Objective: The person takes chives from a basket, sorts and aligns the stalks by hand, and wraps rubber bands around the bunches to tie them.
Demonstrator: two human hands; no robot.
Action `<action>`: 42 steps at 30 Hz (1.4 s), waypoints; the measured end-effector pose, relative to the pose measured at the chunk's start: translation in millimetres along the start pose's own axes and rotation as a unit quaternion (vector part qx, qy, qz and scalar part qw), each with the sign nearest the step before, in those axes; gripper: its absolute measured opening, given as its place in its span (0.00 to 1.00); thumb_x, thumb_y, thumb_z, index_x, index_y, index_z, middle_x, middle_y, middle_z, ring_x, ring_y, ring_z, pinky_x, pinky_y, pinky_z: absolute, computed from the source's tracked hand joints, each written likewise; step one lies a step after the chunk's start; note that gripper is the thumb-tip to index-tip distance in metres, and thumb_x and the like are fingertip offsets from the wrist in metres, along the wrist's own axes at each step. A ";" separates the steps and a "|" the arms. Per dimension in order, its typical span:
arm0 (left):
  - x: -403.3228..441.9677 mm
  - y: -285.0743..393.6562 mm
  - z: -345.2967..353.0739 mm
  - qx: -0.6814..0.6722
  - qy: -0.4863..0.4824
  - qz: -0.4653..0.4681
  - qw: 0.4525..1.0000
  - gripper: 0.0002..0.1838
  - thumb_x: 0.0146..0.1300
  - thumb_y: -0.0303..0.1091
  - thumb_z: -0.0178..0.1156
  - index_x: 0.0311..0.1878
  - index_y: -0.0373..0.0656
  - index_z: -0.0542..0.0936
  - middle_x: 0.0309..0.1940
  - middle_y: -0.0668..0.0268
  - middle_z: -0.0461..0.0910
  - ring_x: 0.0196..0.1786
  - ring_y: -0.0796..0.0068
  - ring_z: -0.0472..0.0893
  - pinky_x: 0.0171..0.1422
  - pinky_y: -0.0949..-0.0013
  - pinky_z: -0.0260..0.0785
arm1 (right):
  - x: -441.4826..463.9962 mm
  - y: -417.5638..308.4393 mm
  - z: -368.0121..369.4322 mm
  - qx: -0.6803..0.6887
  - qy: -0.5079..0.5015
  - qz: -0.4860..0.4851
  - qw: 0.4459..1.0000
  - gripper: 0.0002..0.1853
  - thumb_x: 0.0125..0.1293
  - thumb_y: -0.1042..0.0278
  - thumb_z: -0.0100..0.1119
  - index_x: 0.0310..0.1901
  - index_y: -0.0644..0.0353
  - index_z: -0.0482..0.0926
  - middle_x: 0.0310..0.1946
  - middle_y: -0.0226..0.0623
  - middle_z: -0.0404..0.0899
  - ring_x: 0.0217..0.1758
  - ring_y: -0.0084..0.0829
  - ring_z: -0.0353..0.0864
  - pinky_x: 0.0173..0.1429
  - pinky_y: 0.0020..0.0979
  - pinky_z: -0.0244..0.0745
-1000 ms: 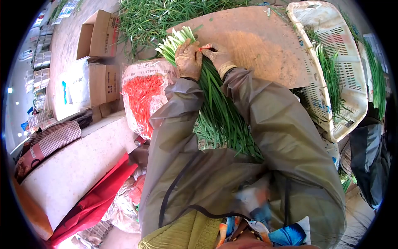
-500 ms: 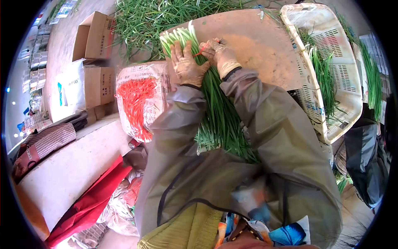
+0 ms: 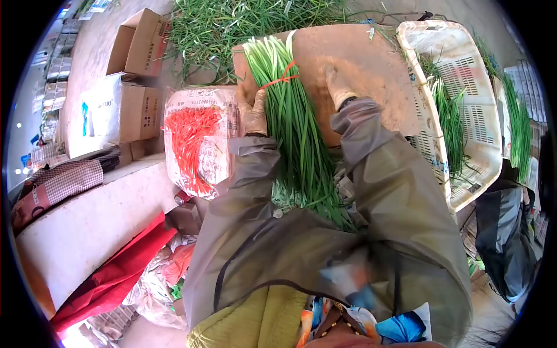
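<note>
A bundle of Chinese chives (image 3: 296, 122) lies on the brown board (image 3: 371, 75), white stem ends away from me, leaves hanging toward my lap. A red tie (image 3: 281, 80) circles it near the stems. My left hand (image 3: 253, 114), in a stained glove, is at the bundle's left side, thumb and fingers apart, thumb close to the stems. My right hand (image 3: 337, 87), also gloved, is over the board to the right, apart from the bundle. Its fingers look stretched out, partly hidden, with nothing seen in them.
Red ties (image 3: 194, 145) lie on a wrapped package (image 3: 174, 101) at left. Loose chives (image 3: 232, 29) are heaped beyond the board. A white plastic crate (image 3: 493, 116) with chives stands at right. Cardboard boxes (image 3: 142, 113) and a low white wall (image 3: 104, 209) are on the left.
My hands have let go of the red tie and moved apart, left hand to the bundle's left side, right hand rightward. The tie now shows fastened round the bundle.
</note>
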State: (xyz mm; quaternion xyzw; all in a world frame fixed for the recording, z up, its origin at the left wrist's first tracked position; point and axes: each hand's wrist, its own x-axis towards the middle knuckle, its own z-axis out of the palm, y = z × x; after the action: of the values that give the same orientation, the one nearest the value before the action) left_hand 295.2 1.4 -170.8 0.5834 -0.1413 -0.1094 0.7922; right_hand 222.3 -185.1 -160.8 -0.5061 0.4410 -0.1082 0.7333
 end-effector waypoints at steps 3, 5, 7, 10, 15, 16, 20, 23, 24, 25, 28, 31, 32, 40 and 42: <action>-5.8 -26.6 -35.4 0.009 -0.053 -0.273 0.961 0.27 0.61 0.38 0.59 0.61 0.38 0.66 0.48 0.60 0.75 0.49 0.72 0.74 0.52 0.71 0.68 | 7.5 39.4 -6.7 -0.224 -0.137 0.028 0.965 0.33 0.63 0.38 0.45 0.51 0.65 0.73 0.44 0.46 0.78 0.48 0.45 0.76 0.51 0.36 0.70; -9.8 2.8 -14.9 -0.050 -0.055 -0.299 0.951 0.28 0.60 0.38 0.61 0.61 0.38 0.66 0.46 0.62 0.76 0.43 0.71 0.76 0.49 0.70 0.69 | -52.8 28.1 11.6 -0.383 -0.163 -0.176 0.892 0.41 0.56 0.29 0.47 0.53 0.65 0.71 0.47 0.53 0.76 0.56 0.52 0.71 0.58 0.40 0.66; -16.3 24.4 7.7 -0.032 -0.066 -0.172 0.982 0.27 0.60 0.37 0.61 0.60 0.38 0.67 0.45 0.63 0.76 0.44 0.71 0.75 0.50 0.71 0.69 | -65.0 37.7 19.9 -0.195 -0.236 -0.233 0.923 0.40 0.51 0.38 0.63 0.56 0.64 0.68 0.47 0.48 0.77 0.53 0.46 0.74 0.57 0.40 0.67; -31.6 49.2 24.5 -0.080 -0.084 -0.121 0.986 0.37 0.57 0.32 0.64 0.67 0.40 0.56 0.57 0.61 0.68 0.57 0.71 0.69 0.60 0.68 0.62 | -111.5 15.4 19.7 -0.037 -0.177 -0.303 0.936 0.33 0.51 0.54 0.69 0.55 0.63 0.69 0.47 0.40 0.77 0.50 0.37 0.75 0.57 0.37 0.68; -38.3 125.6 43.4 -0.238 -0.267 -0.331 0.873 0.35 0.55 0.40 0.64 0.63 0.37 0.62 0.56 0.59 0.71 0.55 0.65 0.73 0.62 0.62 0.64 | -152.1 -56.4 -14.1 0.026 -0.243 -0.059 0.968 0.32 0.53 0.66 0.68 0.58 0.65 0.66 0.49 0.37 0.75 0.49 0.29 0.75 0.55 0.30 0.69; -44.2 132.5 55.5 -0.279 -0.237 -0.355 0.860 0.31 0.57 0.44 0.61 0.60 0.37 0.67 0.52 0.58 0.75 0.51 0.62 0.76 0.60 0.59 0.67 | -171.3 -83.0 -15.3 -0.025 -0.224 -0.107 0.968 0.33 0.52 0.65 0.68 0.58 0.65 0.65 0.49 0.38 0.75 0.49 0.29 0.75 0.55 0.30 0.69; -52.3 138.5 106.7 -0.438 -0.170 -0.333 0.818 0.24 0.58 0.40 0.58 0.55 0.39 0.71 0.50 0.56 0.76 0.49 0.60 0.77 0.60 0.56 0.67 | -239.0 -141.7 -32.2 -0.310 -0.167 -0.347 0.869 0.41 0.48 0.66 0.70 0.62 0.64 0.59 0.53 0.43 0.71 0.56 0.33 0.71 0.61 0.32 0.63; -74.7 153.3 140.3 -0.562 -0.192 -0.327 0.735 0.25 0.59 0.41 0.56 0.58 0.40 0.69 0.52 0.55 0.74 0.53 0.58 0.75 0.65 0.54 0.63 | -240.8 -159.2 -70.3 -0.364 -0.177 -0.298 0.865 0.40 0.49 0.64 0.68 0.63 0.66 0.60 0.54 0.43 0.70 0.58 0.32 0.69 0.64 0.32 0.60; -81.2 159.6 151.4 -0.584 -0.192 -0.346 0.709 0.26 0.60 0.43 0.55 0.59 0.40 0.67 0.54 0.55 0.72 0.55 0.58 0.73 0.66 0.53 0.61 | -243.0 -176.0 -82.5 -0.373 -0.185 -0.253 0.873 0.40 0.50 0.63 0.68 0.63 0.66 0.60 0.54 0.43 0.70 0.58 0.32 0.68 0.65 0.32 0.59; -87.7 164.6 162.1 -0.604 -0.189 -0.367 0.681 0.28 0.61 0.46 0.54 0.61 0.41 0.66 0.57 0.54 0.71 0.58 0.57 0.72 0.67 0.52 0.59 | -251.5 -203.5 -87.1 -0.404 -0.191 -0.181 0.876 0.38 0.52 0.62 0.67 0.62 0.66 0.61 0.51 0.41 0.73 0.55 0.30 0.71 0.62 0.31 0.63; -105.3 165.6 186.8 -0.651 -0.181 -0.408 0.614 0.31 0.62 0.51 0.52 0.63 0.41 0.63 0.61 0.55 0.66 0.61 0.56 0.68 0.68 0.48 0.56 | -255.8 -267.6 -75.6 -0.444 -0.267 -0.046 0.854 0.33 0.55 0.62 0.66 0.59 0.68 0.65 0.46 0.35 0.77 0.47 0.22 0.75 0.53 0.26 0.71; -110.6 154.0 197.7 -0.640 -0.194 -0.367 0.647 0.37 0.62 0.62 0.46 0.63 0.41 0.62 0.61 0.54 0.66 0.60 0.53 0.68 0.67 0.46 0.57 | -231.8 -299.0 -52.3 -0.566 -0.307 0.030 0.764 0.27 0.59 0.56 0.62 0.55 0.65 0.72 0.46 0.34 0.78 0.47 0.22 0.75 0.54 0.25 0.70; -112.7 152.8 195.8 -0.645 -0.184 -0.382 0.636 0.39 0.61 0.66 0.42 0.63 0.40 0.62 0.60 0.54 0.66 0.60 0.53 0.68 0.66 0.47 0.58 | -209.6 -298.3 -48.7 -0.617 -0.300 -0.007 0.727 0.26 0.60 0.55 0.60 0.54 0.64 0.72 0.43 0.33 0.78 0.44 0.21 0.75 0.52 0.25 0.71; -104.8 119.1 172.1 -0.723 -0.215 -0.357 0.551 0.30 0.59 0.54 0.53 0.58 0.42 0.68 0.52 0.58 0.72 0.53 0.61 0.72 0.60 0.53 0.64 | -187.6 -243.9 -41.4 -0.608 -0.299 -0.016 0.735 0.23 0.61 0.55 0.58 0.52 0.64 0.73 0.42 0.34 0.79 0.43 0.22 0.74 0.49 0.27 0.70; -103.2 121.2 171.3 -0.695 -0.232 -0.363 0.576 0.27 0.60 0.51 0.54 0.55 0.41 0.70 0.49 0.58 0.74 0.50 0.62 0.74 0.58 0.55 0.66 | -212.1 -232.3 -52.8 -0.591 -0.253 -0.089 0.760 0.25 0.61 0.55 0.59 0.54 0.65 0.72 0.44 0.37 0.78 0.45 0.24 0.74 0.51 0.27 0.70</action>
State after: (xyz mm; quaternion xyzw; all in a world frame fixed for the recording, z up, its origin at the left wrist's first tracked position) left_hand 139.4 -81.0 -17.1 -0.1885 0.0224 -0.5839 0.7893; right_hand 124.6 -198.8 142.5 -0.8850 0.1685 0.2416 0.3605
